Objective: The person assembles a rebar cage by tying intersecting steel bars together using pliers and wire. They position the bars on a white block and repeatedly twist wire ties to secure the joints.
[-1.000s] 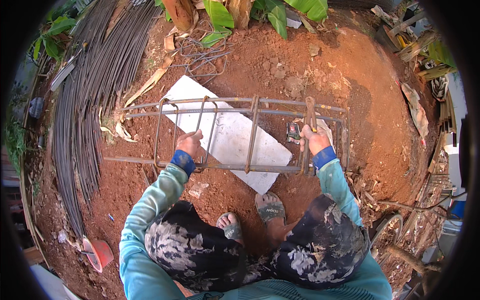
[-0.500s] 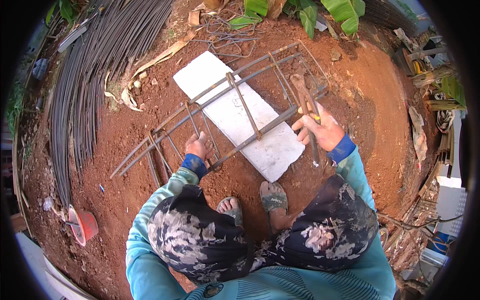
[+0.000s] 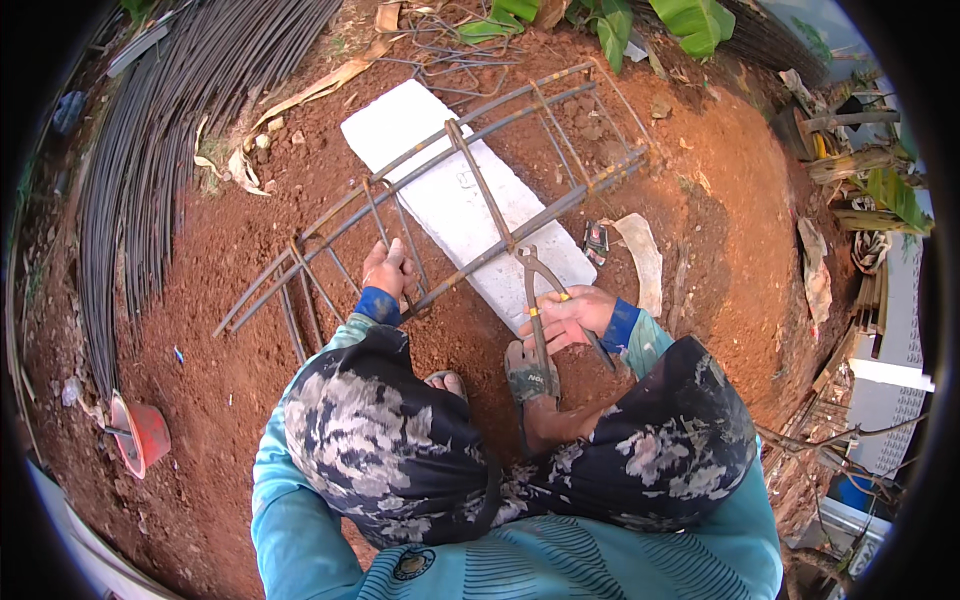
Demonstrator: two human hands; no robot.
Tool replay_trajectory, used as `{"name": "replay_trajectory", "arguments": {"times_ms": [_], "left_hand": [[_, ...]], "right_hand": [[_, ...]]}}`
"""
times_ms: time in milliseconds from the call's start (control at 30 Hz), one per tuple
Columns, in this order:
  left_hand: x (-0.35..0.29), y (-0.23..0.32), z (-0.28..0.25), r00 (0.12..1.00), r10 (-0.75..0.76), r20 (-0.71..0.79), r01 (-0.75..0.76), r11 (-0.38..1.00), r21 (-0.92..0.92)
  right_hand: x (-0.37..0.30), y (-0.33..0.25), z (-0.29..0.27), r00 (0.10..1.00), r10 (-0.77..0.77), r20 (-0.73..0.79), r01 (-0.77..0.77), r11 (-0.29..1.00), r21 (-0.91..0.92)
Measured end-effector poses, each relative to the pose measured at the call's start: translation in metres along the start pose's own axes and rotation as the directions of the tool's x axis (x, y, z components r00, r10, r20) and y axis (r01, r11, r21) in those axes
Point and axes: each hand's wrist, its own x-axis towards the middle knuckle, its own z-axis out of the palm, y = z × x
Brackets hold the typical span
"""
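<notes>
Rusty steel makes up the cage (image 3: 450,210), a ladder-like frame of long bars and bent stirrups that lies slantwise across a white slab (image 3: 450,190), from lower left to upper right. The slab seems to serve as a firm, flat base that lifts the bars clear of the loose soil, so a tool can get under a joint

From the head view, the left hand (image 3: 388,272) sits at the near end of the cage with its fingers closed round a bar beside a stirrup, apparently to steady the frame and stop it rolling. The right hand (image 3: 570,315) is clamped on the handles of a pair of pincers (image 3: 535,300), whose nose points up at the spot where a cross bar meets the nearest long bar; the grip looks set for twisting tie wire, though the wire itself is too fine to make out. The person squats just behind the cage, feet in sandals (image 3: 528,372) close beneath it, which keeps both hands within easy reach of the joint

Red-brown earth (image 3: 250,240) is the ground here, bare and crumbly, outdoors. A bundle of long rods (image 3: 150,150) lies well off to the left, a red bucket (image 3: 140,435) near the lower left, green leaves (image 3: 690,20) along the top, and scrap timber (image 3: 850,160) to the right
</notes>
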Motion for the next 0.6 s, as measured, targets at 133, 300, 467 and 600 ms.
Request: {"name": "replay_trajectory", "arguments": {"times_ms": [133, 300, 467, 600], "left_hand": [[0.001, -0.001, -0.003, 0.997, 0.038, 0.062, -0.038, 0.999, -0.006], [0.002, -0.001, -0.006, 0.995, 0.018, 0.093, -0.013, 0.999, -0.053], [0.0, 0.002, -0.005, 0.996, 0.028, 0.084, -0.029, 1.0, 0.01], [0.001, 0.0, -0.007, 0.994, -0.02, 0.104, 0.024, 0.999, -0.041]], "right_hand": [[-0.002, -0.015, 0.003, 0.996, 0.044, 0.079, -0.046, 0.999, 0.022], [-0.005, -0.028, 0.004, 0.98, 0.114, 0.162, -0.112, 0.993, -0.024], [-0.001, -0.03, 0.004, 0.963, 0.13, 0.238, -0.143, 0.989, 0.04], [0.0, -0.029, 0.001, 0.951, 0.101, 0.292, -0.132, 0.987, 0.088]]}}
